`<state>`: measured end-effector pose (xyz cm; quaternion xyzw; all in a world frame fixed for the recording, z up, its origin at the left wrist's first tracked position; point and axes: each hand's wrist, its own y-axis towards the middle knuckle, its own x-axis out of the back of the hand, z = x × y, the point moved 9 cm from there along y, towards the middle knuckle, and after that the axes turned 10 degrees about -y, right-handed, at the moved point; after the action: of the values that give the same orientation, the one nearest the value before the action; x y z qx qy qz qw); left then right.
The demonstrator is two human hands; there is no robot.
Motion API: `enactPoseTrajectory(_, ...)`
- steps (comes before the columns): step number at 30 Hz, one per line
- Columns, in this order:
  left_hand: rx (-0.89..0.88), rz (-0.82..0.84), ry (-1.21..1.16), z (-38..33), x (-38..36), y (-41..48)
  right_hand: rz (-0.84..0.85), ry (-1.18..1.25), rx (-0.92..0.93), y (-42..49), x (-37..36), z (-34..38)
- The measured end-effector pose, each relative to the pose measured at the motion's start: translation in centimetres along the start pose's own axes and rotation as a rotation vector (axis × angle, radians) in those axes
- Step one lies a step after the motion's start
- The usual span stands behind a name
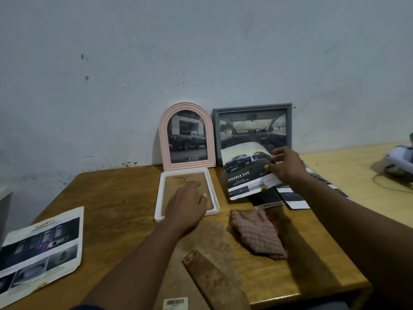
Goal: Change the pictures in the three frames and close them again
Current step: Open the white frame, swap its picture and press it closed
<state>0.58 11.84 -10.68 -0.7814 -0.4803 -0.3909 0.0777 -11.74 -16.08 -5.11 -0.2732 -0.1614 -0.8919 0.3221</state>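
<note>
A pink arched frame [186, 136] and a grey rectangular frame [252, 130] lean against the wall, each with a car picture inside. In front of the pink one a white frame [186, 194] lies flat and open on the wooden table [116, 211]. My left hand [186, 208] rests over its inside with fingers spread. My right hand [285, 167] pinches the right edge of a "DOUBLE CAB" car picture [245, 173], lifted and curling in front of the grey frame. A brown backing board [214, 285] lies near the front edge.
A "SAFETY" brochure page [40, 249] lies at the front left. A pink checked cloth [257, 233] sits right of centre, with more car pages [295, 195] behind it. A white device with a cable [400, 159] rests on the lighter table at the right.
</note>
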Motion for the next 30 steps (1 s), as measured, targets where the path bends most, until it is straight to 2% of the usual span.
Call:
enactPoseTrajectory(4,0.008,0.030,0.042,0.0,-0.7,0.3,-0.029,-0.215,-0.048,0.6,1.6,-4.3)
enactPoseTrajectory(6,-0.005,0.023,0.044,0.1,-0.5,0.4,-0.017,-0.417,-0.073,0.7,1.3,-5.6)
enactPoseTrajectory(8,-0.004,0.011,0.034,0.4,0.0,0.4,0.018,-0.645,-0.103,0.6,0.3,-6.1)
enactPoseTrajectory(10,0.004,-0.005,0.019,0.6,0.6,0.4,0.029,-0.755,-0.091,0.1,-0.8,-5.0)
enactPoseTrajectory(17,0.070,-0.110,-0.007,2.8,4.8,-0.9,0.149,-0.525,0.206,-2.6,-9.2,5.6)
enactPoseTrajectory(24,0.246,-0.237,0.005,9.8,14.1,-5.6,0.490,-0.351,0.510,-10.4,-22.4,17.3)
enactPoseTrajectory(30,0.377,-0.398,0.217,16.3,23.0,-11.8,0.713,-0.395,0.609,-18.5,-33.0,23.0)
